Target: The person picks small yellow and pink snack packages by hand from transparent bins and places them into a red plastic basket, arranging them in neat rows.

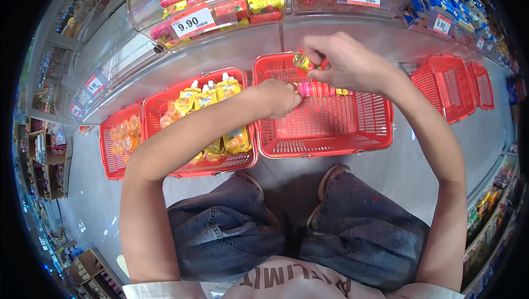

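Observation:
My right hand (pixel 341 61) grips a yellow wrapped roll of sweets (pixel 305 61) with a gold-coloured end, above the back of a red plastic shopping basket (pixel 326 150). Along that basket's back lies a row of pink, red and yellow wrapped rolls (pixel 318 90). My left hand (pixel 281 98) is inside the basket at the row's left end, fingers curled. Its palm is turned away, so whether it holds a roll is hidden. In front of me, a clear shelf bin (pixel 144 22) is filled with similar wrapped rolls (pixel 264 3).
Left of the basket, a second red basket (pixel 153 109) holds yellow spouted pouches (pixel 237 140) and orange cups; a third holds orange jelly cups (pixel 126 133). Red baskets (pixel 446 88) stand on the floor at right. The shelf's metal front (pixel 339 30) runs behind them.

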Motion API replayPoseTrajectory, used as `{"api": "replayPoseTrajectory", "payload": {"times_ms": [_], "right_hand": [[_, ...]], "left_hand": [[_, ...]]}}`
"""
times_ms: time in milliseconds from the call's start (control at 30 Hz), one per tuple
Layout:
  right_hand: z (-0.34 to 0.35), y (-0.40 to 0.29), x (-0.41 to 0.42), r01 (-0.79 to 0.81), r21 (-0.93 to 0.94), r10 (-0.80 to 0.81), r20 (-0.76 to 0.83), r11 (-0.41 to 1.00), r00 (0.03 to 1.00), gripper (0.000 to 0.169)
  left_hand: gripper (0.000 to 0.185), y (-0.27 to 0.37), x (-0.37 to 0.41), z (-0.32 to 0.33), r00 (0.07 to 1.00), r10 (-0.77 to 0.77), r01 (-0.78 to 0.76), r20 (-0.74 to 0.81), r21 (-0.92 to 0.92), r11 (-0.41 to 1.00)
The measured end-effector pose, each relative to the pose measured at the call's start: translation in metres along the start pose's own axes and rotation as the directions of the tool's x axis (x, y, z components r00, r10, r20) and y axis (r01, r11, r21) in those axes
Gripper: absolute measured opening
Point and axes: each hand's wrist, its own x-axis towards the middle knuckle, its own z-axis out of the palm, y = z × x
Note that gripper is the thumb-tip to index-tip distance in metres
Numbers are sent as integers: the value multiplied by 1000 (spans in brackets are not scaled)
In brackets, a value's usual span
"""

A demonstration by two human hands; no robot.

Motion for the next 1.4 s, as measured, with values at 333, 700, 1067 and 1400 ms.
{"api": "replayPoseTrajectory", "payload": {"times_ms": [333,700,1067,1400], "right_hand": [[220,146,-32,-632,47,506,555,774,660,29],[334,181,-19,-811,182,759,289,555,584,37],[336,161,-26,-748,79,724,205,659,659,29],[272,109,11,-546,-126,539,446,829,715,33]], "left_hand": [[69,-12,77,92,958,-61,-54,281,382,923],[72,-33,106,125,955,-55,-58,291,365,929],[73,-32,112,122,945,-63,-66,320,376,924],[59,-25,85,111,993,75,-95,97,222,970]]}}
